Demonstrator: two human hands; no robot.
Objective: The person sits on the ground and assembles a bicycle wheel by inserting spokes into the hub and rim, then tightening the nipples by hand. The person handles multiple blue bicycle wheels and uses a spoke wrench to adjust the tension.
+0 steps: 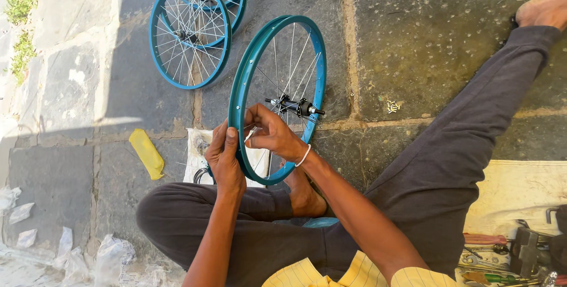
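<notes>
Wheel: a blue-green bike wheel (277, 95) stands on its edge on the stone floor (413, 39), in the middle of the picture. It stands upright so both hands can get at the rim and the thin wires.
Left hand: the left hand (227, 160) is closed around the rim at about 7 o'clock on the wheel. It looks like it is there to keep the wheel from rolling or tipping.
Right hand: the right hand (273, 133) reaches in among the wires, just by the rim at about 6 o'clock. Its fingers are pinched together on something small and shiny, maybe a wire end; I cannot tell for sure.
Middle part: the metal hub (295, 106) sits at the wheel's center, with wires going out to the rim.
Legs: the person sits on the floor with a bent knee (177, 216) under the wheel, so the work is close.
Other wheels: two more wheels (192, 30) lie flat at 11 o'clock, out of the way.
Yellow bag: a yellow packet (147, 154) lies at 9 o'clock.
Tools: tools (508, 257) lie at 4 o'clock, near the right arm and easy to grab.
</notes>
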